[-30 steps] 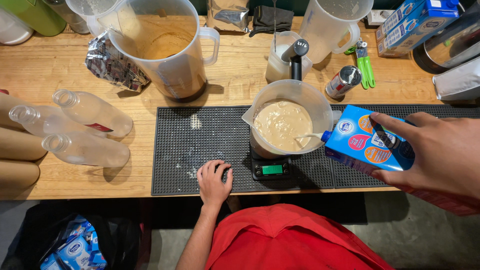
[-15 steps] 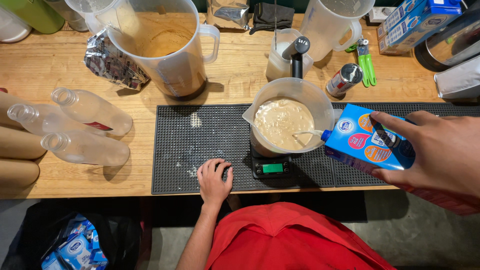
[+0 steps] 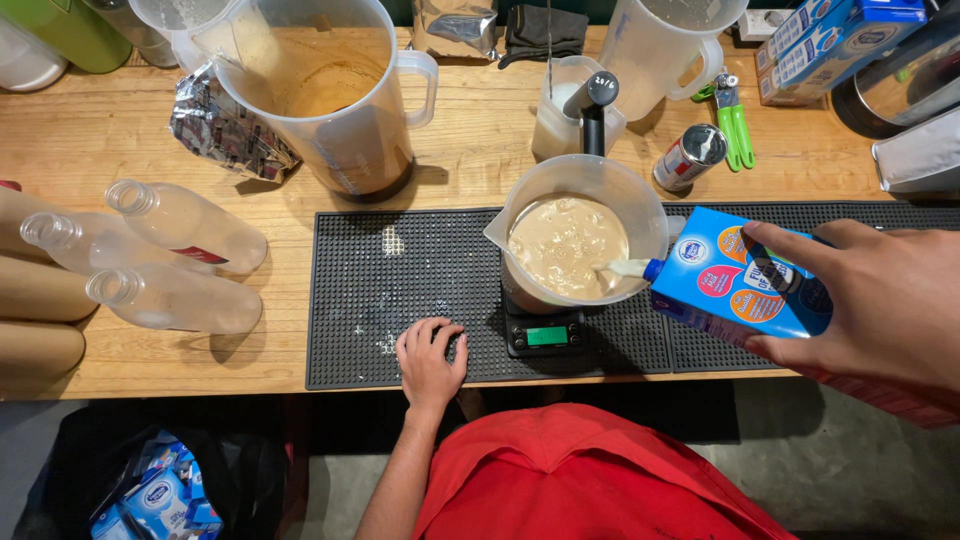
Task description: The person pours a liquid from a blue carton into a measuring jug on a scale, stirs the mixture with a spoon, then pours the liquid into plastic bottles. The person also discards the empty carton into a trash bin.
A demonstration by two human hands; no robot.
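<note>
Nearest the body, the left hand (image 3: 430,362) lies flat, fingers loosely spread and gripping nothing, on the black rubber bar mat (image 3: 400,290) just beside the small digital scale (image 3: 545,335). The right hand (image 3: 880,300) is closed round a blue milk carton (image 3: 735,285), tipped on its side with the spout over the rim of the clear measuring jug (image 3: 580,240) that stands on the scale. A thin white stream runs from spout into jug. The jug already holds pale beige liquid, roughly half up by the look of it; judged from this, pouring is under way and not finished. Left on the wooden counter (image 3: 120,160), three clear plastic bottles (image 3: 170,255) lie uncapped and apparently unfilled. Farther back: a large pitcher (image 3: 330,90) with brown liquid, a small can (image 3: 690,155), more cartons (image 3: 830,40).
</note>
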